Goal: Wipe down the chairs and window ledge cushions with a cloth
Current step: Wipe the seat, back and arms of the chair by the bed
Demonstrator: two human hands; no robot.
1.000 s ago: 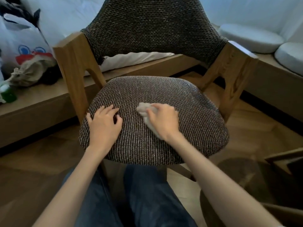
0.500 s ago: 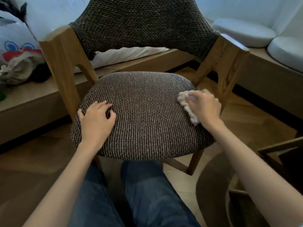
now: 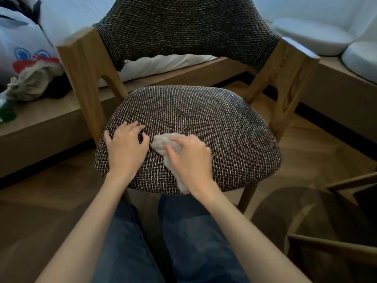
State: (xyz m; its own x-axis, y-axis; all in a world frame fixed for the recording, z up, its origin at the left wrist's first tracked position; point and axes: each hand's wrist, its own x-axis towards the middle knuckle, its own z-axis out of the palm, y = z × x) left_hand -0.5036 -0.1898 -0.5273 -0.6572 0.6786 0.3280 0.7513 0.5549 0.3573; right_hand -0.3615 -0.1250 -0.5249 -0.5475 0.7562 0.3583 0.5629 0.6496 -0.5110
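Note:
A wooden chair with a dark woven seat [image 3: 214,123] and a matching curved backrest [image 3: 183,27] stands right in front of me. My right hand [image 3: 189,160] presses a crumpled pale cloth [image 3: 163,142] onto the front middle of the seat. My left hand [image 3: 126,148] lies flat on the seat's front left corner, fingers slightly spread, holding nothing. Two white round cushions [image 3: 312,33] rest on the window ledge at the upper right.
A low wooden ledge [image 3: 47,123] runs behind the chair, carrying a white printed bag [image 3: 22,52], a tied beige bundle [image 3: 30,82] and a white bed cushion [image 3: 167,62]. A second chair's wooden frame [image 3: 334,248] sits at the lower right. My legs in jeans are below the seat.
My right hand swept the cloth from the seat's middle to its right edge, then back left to beside my left hand. The left hand stayed on the front left corner.

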